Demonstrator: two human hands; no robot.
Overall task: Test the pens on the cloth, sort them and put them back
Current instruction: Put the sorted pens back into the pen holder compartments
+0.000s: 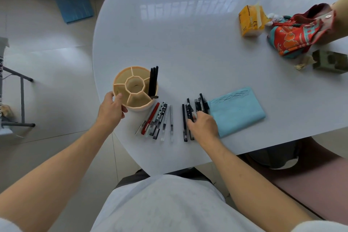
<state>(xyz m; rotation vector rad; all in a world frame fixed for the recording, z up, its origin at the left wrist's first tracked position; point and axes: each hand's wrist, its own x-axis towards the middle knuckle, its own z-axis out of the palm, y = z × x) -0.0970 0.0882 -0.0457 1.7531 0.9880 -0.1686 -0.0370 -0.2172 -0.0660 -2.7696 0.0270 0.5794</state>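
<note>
Round beige pen holder (pixel 134 88) stands near the left edge of the white tabletop (pixel 188 47). It has a central well and outer wedge compartments; one right-hand wedge holds three black pens (pixel 153 81), upright, and the central well shows only a small dark mark at the bottom. Left hand (pixel 111 108) grips the holder's near-left rim, thumb on the rim edge.

Two groups of pens lie flat on the tabletop: a mixed group (pixel 157 120) of red, white and patterned barrels just below the holder, and a dark group (pixel 194 113) beside the blue cloth (pixel 237 109). Right hand (pixel 202 123) rests on the dark group with fingers curled over the pens; a firm grasp cannot be confirmed. Cloth carries ink scribbles along its far edge.
</note>
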